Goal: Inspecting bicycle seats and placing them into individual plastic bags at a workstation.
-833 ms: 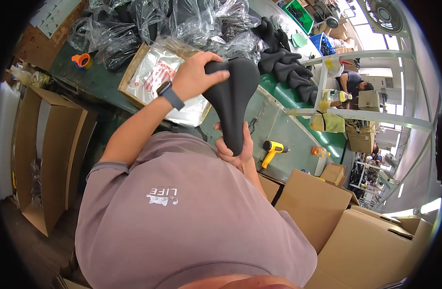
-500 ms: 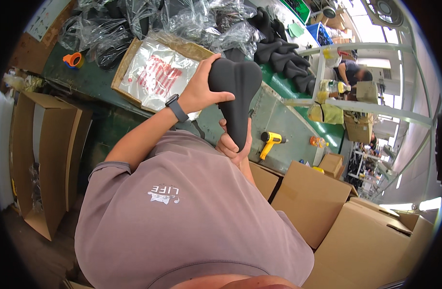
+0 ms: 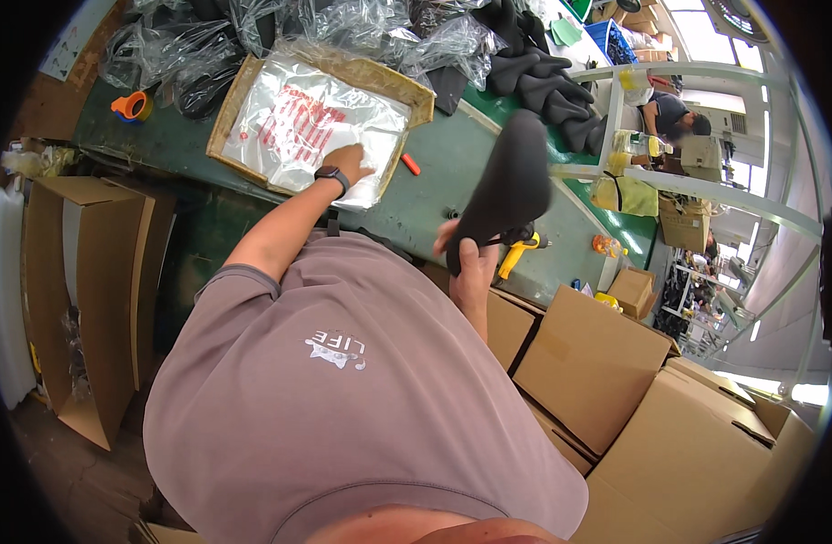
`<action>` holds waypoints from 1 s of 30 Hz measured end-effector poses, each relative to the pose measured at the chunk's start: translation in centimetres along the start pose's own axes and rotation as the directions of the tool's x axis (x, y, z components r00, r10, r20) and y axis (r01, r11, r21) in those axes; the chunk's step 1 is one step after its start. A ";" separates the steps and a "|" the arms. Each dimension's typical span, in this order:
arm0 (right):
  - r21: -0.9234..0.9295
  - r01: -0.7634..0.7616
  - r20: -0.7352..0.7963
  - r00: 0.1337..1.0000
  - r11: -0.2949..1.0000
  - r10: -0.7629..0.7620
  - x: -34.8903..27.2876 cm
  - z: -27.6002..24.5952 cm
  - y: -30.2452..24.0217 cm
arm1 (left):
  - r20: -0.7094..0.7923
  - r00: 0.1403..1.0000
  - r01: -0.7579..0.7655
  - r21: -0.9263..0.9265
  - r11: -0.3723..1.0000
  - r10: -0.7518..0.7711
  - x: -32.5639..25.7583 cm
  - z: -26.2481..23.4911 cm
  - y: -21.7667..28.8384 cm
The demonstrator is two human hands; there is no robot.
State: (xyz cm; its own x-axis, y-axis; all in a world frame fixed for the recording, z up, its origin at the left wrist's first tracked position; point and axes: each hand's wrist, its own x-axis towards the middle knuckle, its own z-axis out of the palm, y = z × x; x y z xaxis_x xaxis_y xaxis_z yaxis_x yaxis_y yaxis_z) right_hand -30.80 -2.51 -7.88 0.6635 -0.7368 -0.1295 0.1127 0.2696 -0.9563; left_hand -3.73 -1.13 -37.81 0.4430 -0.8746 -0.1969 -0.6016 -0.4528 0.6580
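A black bicycle saddle (image 3: 511, 177) stands tilted above the right part of the green bench, its wide end up. My right hand (image 3: 470, 267) is closed around its narrow nose, with the thumb on the near side. My left hand (image 3: 350, 161), wearing a watch, rests on a stack of clear plastic bags (image 3: 298, 127) with red print. Its thumb and fingers look apart on the top bag, near the right end of the stack. The bags lie in a shallow, worn cardboard tray (image 3: 422, 107).
Bagged saddles (image 3: 184, 63) and bare black saddles (image 3: 543, 91) line the bench's far side. A red-handled tool (image 3: 410, 164), a yellow heat gun (image 3: 515, 257) and an orange tape roll (image 3: 133, 106) lie on the bench. Cardboard boxes (image 3: 593, 367) stand at right. Another person (image 3: 665, 118) works beyond the frame.
My left hand has let go of the saddle and moved left onto the plastic bags. My right hand has swung the saddle rightward and turned it on its side.
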 end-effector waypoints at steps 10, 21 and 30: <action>-0.263 -0.373 -0.232 0.920 0.890 0.316 0.3 -6.0 9.6 | 0.017 0.990 0.138 -0.150 0.979 -0.137 -0.1 1.3 -2.5; -0.959 0.098 0.155 0.967 0.264 0.203 10.7 -2.6 19.1 | -0.569 0.759 0.111 -0.365 0.925 -0.316 -3.4 -7.2 -1.3; -0.813 -0.242 0.019 0.898 0.530 0.439 13.7 -0.7 15.9 | -0.495 0.688 -0.601 0.020 0.799 0.530 -15.9 -18.4 7.1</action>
State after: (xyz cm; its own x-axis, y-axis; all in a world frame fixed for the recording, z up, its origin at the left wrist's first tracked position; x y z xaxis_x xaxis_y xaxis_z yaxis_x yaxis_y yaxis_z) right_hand -20.37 -8.76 -25.08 0.6598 -0.5314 -0.5313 -0.7017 -0.1827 -0.6886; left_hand -2.81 12.73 -16.62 0.3151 -0.7564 0.5733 -0.7604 0.1602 0.6294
